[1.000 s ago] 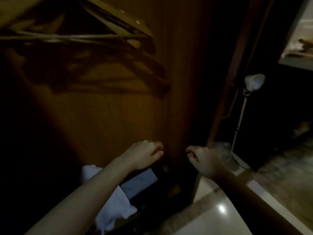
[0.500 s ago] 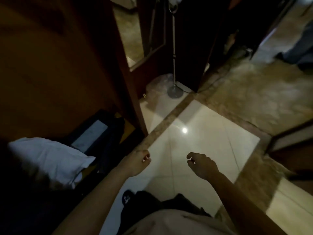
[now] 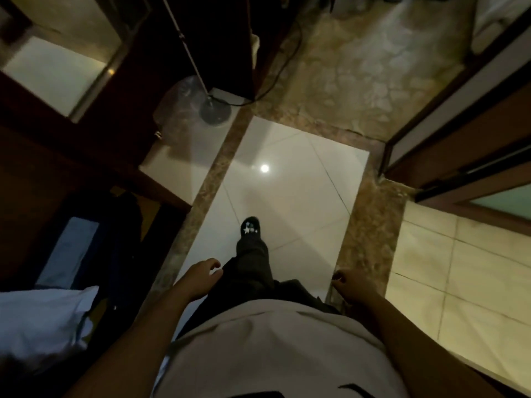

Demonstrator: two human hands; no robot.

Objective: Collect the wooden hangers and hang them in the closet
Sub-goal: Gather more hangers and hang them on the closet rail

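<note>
No wooden hanger shows in the head view now. I look straight down at the floor. My left hand (image 3: 201, 278) hangs low beside my leg with loosely curled fingers and nothing in it. My right hand (image 3: 352, 284) is also empty, its fingers curled inward, held over the brown floor border. The dark wooden closet (image 3: 51, 156) stands at the left, its lower part open with a white cloth (image 3: 43, 320) and dark clothing (image 3: 123, 239) lying inside.
A floor lamp's round base (image 3: 215, 110) and pole stand ahead left, with a black cable (image 3: 275, 79) trailing right. A wooden door frame (image 3: 448, 133) lies at the right. My foot (image 3: 250, 228) steps onto the white glossy tiles (image 3: 287, 179).
The view swung from the closet's hanging hangers down to the floor. Both empty hands dropped from in front of the closet to beside my body, and I stepped away.
</note>
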